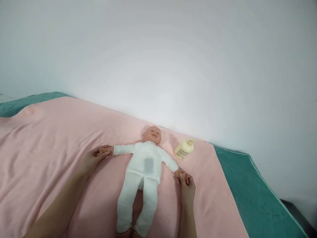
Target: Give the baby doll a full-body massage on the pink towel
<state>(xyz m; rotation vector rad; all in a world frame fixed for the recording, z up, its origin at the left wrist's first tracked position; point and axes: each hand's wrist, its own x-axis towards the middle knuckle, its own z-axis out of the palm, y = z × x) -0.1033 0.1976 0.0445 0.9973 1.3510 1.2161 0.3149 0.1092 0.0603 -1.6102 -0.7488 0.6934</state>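
A baby doll [144, 160] with a bald head lies face up, its feet towards me and its arms spread to the sides. Its body is white cloth with a grey patch on the belly. My left hand [95, 158] is closed around the doll's hand on the left side. On the right side, my right hand [187, 185] grips the doll's other hand between thumb and fingers. A pale yellow pump bottle [184, 149] with dark print stands just beyond my right hand, near the doll's shoulder, without touching either.
Under the doll is a pink blanket [61, 132] with wrinkles on the left. A green sheet [255, 188] shows beneath it on the right and at the far left. A plain white wall [158, 59] rises right behind the doll's head.
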